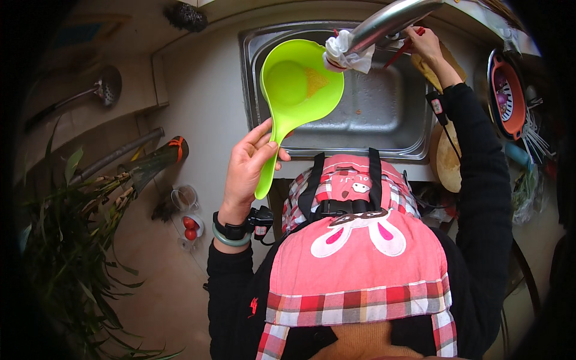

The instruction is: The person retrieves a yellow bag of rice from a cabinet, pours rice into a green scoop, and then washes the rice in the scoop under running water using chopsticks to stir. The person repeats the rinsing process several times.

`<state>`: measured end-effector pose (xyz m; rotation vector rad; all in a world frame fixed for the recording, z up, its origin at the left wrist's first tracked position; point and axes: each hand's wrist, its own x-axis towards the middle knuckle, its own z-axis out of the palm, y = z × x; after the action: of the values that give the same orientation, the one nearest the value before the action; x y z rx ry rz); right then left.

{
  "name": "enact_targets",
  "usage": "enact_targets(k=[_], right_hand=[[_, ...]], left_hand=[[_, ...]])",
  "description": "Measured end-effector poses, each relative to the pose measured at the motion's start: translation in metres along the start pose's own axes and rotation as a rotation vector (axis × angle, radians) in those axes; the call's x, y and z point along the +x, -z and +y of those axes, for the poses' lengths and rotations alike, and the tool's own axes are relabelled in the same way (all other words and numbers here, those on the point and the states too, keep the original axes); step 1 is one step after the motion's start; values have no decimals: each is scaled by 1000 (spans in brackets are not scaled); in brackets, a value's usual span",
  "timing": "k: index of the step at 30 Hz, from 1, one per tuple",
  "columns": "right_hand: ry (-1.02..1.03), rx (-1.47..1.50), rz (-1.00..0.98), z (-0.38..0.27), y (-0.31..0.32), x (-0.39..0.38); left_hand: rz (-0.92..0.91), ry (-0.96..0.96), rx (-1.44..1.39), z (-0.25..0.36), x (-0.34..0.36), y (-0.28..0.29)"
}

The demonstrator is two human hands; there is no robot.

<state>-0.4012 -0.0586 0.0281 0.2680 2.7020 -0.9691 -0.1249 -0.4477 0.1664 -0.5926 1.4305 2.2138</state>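
Note:
My left hand (252, 157) is closed around the handle of a lime-green water ladle (309, 117), held over the left part of the steel sink (393, 123). Small yellow grains (314, 83) lie in a patch in the ladle's bowl. Above the bowl's right rim is the faucet (393, 23), its spout end wrapped in a white cloth (348, 54). At the back right of the sink, my right hand (426, 48) reaches beside the faucet, fingers closed on a thin red strip-like thing (396, 56). What this is fixed to is hidden.
Right of the sink stand a round wooden board (449, 159) and an orange-red oval basket (507, 96). A slotted ladle (107, 87) lies at far left, above long green leaves (66, 240). Lower left, red round items (190, 228) sit in a cup.

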Motion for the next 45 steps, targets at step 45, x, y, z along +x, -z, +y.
enact_targets(k=[45], right_hand=[[-80, 24, 33, -10, 23, -5]], left_hand=[[-31, 18, 4, -4, 5, 0]])
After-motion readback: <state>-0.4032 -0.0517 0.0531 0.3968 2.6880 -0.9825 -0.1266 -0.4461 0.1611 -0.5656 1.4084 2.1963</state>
